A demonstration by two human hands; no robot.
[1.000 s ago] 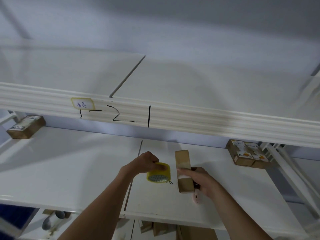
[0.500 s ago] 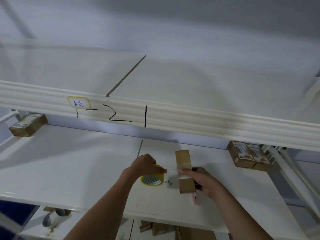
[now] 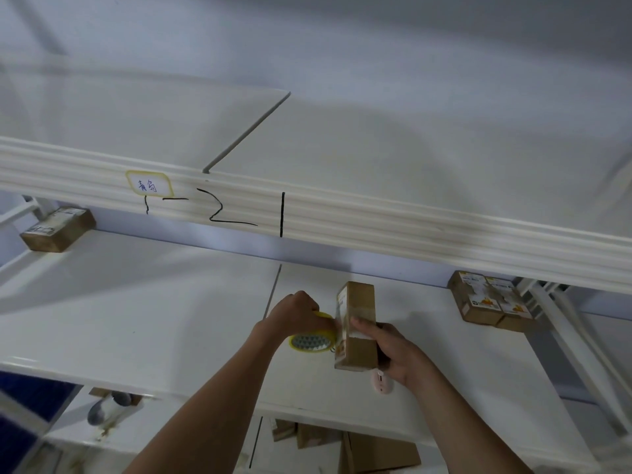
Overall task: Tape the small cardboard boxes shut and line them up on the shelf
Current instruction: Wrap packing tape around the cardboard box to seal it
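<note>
**Both hands busy at the box**

Head view: left hand point(image 3: 293, 314) curled around yellow tape roll point(image 3: 313, 339), touching the box's left side. Right hand point(image 3: 393, 352) grips upright cardboard box point(image 3: 357, 323), thumb pressed across its front. Box sits mid-shelf point(image 3: 154, 302), near edge. Other boxes point(image 3: 489, 302) far right.

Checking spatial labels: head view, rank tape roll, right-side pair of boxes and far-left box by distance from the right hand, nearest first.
1. tape roll: just left of the right hand, gripped by the left hand.
2. pair of boxes: right, at the shelf's back.
3. far-left box: left end, farthest.
</note>
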